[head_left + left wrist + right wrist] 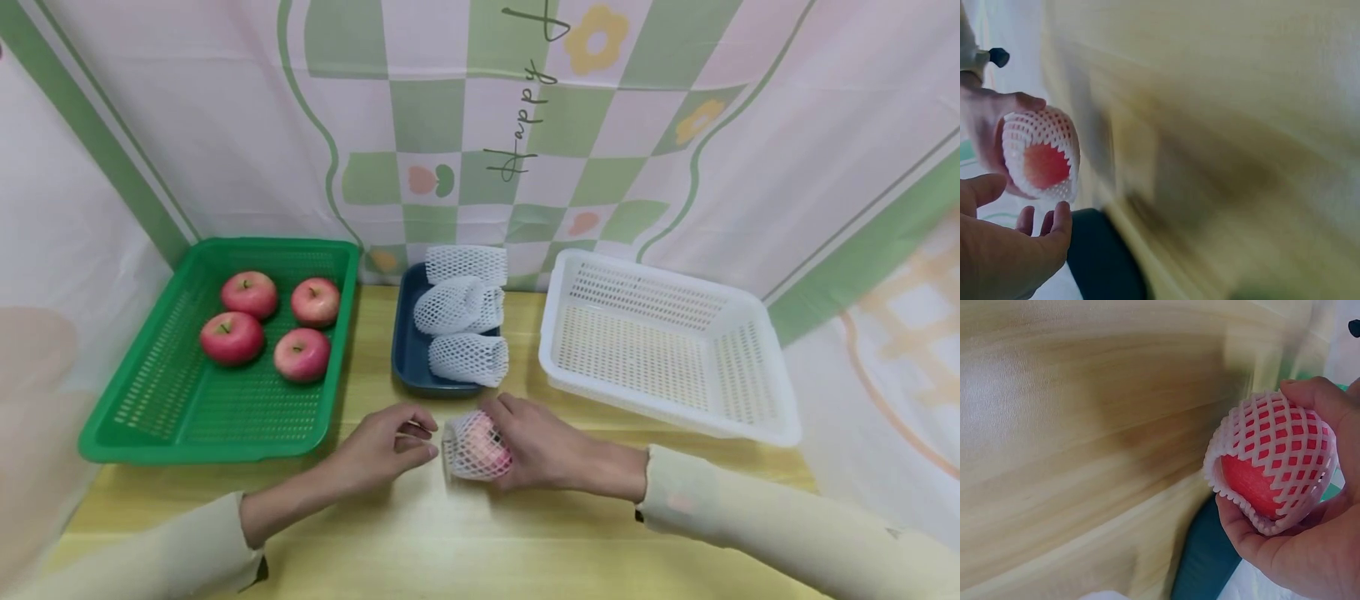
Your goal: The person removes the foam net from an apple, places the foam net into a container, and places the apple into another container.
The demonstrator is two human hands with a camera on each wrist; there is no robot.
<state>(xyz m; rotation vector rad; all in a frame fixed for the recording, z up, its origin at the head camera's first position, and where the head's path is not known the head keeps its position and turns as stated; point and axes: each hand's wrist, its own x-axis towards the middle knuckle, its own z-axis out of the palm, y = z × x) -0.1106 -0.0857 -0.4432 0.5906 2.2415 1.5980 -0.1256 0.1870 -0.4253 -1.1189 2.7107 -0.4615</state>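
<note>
A red apple (491,442) sits inside a white foam net sleeve (467,457) above the front of the table. My right hand (540,446) grips the sleeved apple from the right, thumb and fingers on either side of it. In the right wrist view the sleeve's open end shows bare apple skin (1250,481). My left hand (382,446) is just left of the sleeve, its fingers loosely bent with nothing between them. The left wrist view has its fingertips (1062,219) close to the sleeve's rim; whether they touch it I cannot tell.
A green basket (213,454) with several apples (233,338) stands at the left. Behind my hands, a dark blue tray (408,358) holds several foam net sleeves (468,358). At the right is a white basket (637,354). A patterned cloth (495,108) hangs behind the table.
</note>
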